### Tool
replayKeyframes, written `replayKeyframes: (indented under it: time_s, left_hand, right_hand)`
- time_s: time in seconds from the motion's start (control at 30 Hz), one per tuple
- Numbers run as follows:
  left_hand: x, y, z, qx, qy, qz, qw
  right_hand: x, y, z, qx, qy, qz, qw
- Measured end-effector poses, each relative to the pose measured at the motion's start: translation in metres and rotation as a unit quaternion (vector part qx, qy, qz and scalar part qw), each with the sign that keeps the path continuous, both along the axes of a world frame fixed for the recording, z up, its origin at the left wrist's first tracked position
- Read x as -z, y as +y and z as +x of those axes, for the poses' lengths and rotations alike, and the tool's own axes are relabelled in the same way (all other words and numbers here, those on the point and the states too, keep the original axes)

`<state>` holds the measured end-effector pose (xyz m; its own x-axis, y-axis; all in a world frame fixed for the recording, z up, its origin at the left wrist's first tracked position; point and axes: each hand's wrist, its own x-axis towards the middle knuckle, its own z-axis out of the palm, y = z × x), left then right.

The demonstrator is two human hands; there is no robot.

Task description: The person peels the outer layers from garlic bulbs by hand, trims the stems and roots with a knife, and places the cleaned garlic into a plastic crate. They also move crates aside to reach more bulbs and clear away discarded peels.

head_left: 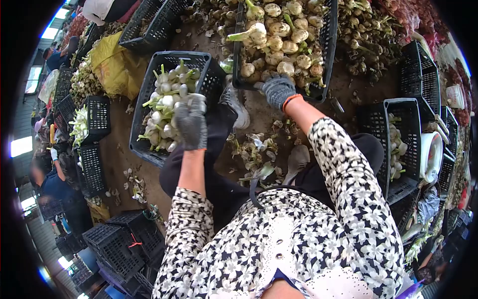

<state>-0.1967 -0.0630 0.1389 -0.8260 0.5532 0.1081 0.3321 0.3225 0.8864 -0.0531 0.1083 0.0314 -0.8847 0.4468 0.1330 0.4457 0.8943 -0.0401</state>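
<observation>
My left hand [190, 122], in a grey knit glove, is over a black crate [135, 119] of pale, cleaned garlic bulbs [158, 117] with short green stems. Its fingers look partly bent and apart, and no bulb shows clearly in them. At the near rim of a second black crate [326, 60], my right hand [279, 91] wears a similar glove with an orange band at the wrist. The right thumb is spread to the side while the fingertips reach in among dirty brown garlic bulbs [286, 47], partly hidden there.
Garlic skins and leaves [259, 154] litter the floor between my feet. Another crate [406, 129] with garlic stands at the right, beside a white bucket [431, 154]. A yellow sack [117, 67] and stacked crates [112, 244] are at the left. A co-worker [62, 187] is far left.
</observation>
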Motion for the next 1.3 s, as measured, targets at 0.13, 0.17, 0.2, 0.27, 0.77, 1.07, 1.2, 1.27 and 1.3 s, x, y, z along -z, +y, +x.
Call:
replayKeyframes:
  time_s: [0.13,0.17,0.2,0.27,0.77,1.07,1.2,1.27,1.3]
  left_hand:
    - [0.028,-0.006,0.026,0.076,-0.13,-0.039,0.988]
    - [0.028,-0.004,0.035,0.121,-0.053,-0.01,0.991]
    - [0.025,-0.001,0.044,0.151,0.058,-0.051,0.986]
    - [0.029,0.003,0.058,0.173,-0.012,0.002,0.985]
    - [0.022,-0.01,0.104,0.282,-0.159,0.057,0.944]
    - [0.024,-0.014,0.107,0.253,-0.157,0.034,0.954]
    - [0.018,-0.014,0.109,0.247,-0.156,0.028,0.956]
    - [0.019,-0.014,0.108,0.243,-0.159,0.026,0.957]
    - [0.024,-0.015,0.107,0.239,-0.187,0.053,0.951]
  right_hand:
    - [-0.015,0.014,-0.002,0.056,0.115,-0.219,0.967]
    - [-0.019,0.013,0.005,0.051,0.113,-0.22,0.968]
    - [-0.022,0.011,0.012,0.115,0.212,-0.261,0.935]
    - [-0.041,-0.001,0.031,0.219,0.319,-0.427,0.817]
    - [-0.043,-0.11,0.068,0.224,0.405,-0.54,0.703]
    - [-0.043,-0.107,0.079,0.239,0.385,-0.705,0.545]
    - [-0.019,-0.103,0.085,0.203,0.363,-0.663,0.623]
    - [-0.028,-0.103,0.082,0.244,0.359,-0.719,0.543]
    - [-0.027,-0.102,0.082,0.243,0.359,-0.719,0.543]
